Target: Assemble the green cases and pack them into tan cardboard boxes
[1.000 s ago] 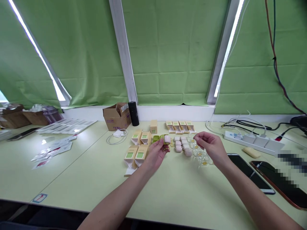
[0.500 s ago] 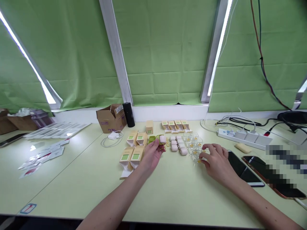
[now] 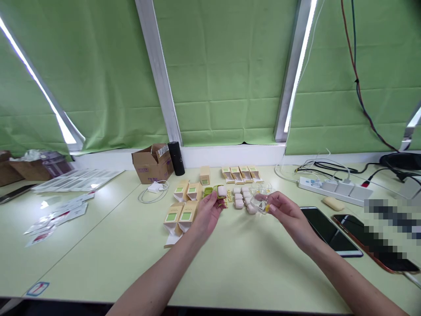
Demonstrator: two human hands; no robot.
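Well back from the near edge of the desk [image 3: 98,245], the left hand [image 3: 210,211] grips a green holder [image 3: 208,191] with pale block [image 3: 222,191], seemingly to steady both; the right hand [image 3: 288,214] pinches a clear piece [image 3: 258,204] by one side.

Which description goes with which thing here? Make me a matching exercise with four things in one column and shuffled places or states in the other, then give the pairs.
Things:
1. Left hand
2. Right hand
3. Black cylinder
4. White power strip

Places or states:
A. Stands upright beside an open cardboard box
B. Holds a clear piece
C. Lies near the wall, with adapters on it
D. Holds a green item with a pale block

Pairs: 1-D, 2-B, 3-A, 4-C
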